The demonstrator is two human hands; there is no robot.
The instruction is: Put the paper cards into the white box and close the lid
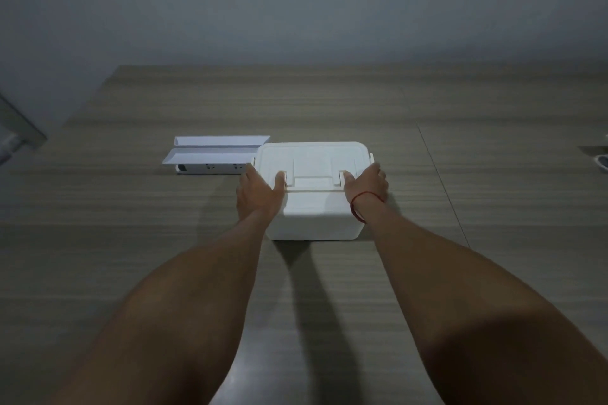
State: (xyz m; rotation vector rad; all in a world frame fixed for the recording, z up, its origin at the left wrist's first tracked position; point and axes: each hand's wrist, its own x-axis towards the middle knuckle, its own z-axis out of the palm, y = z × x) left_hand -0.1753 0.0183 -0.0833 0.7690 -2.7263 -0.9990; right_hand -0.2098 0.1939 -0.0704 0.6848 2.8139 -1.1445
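- Worktop (329, 102): wood-grain surface, grey-brown, with its far edge against a plain wall; broad bare stretches lie in front of, behind and to the right of the box.
- White box (312, 217): stands near the middle of the worktop, lid (312, 158) seated flat on top, between the two hands.
- Paper cards (214, 149): white folded sheets lying on a white power strip (210, 169), just left of the box and touching or nearly touching its lid corner; outside the box. No readable writing.
- Left hand (260, 194): spread open, against the box's left side, thumb pressing on the lid's front edge.
- Right hand (367, 189): spread open, against the right side, thumb on the lid's front edge.
- Red string bracelet (357, 209): on the right wrist.
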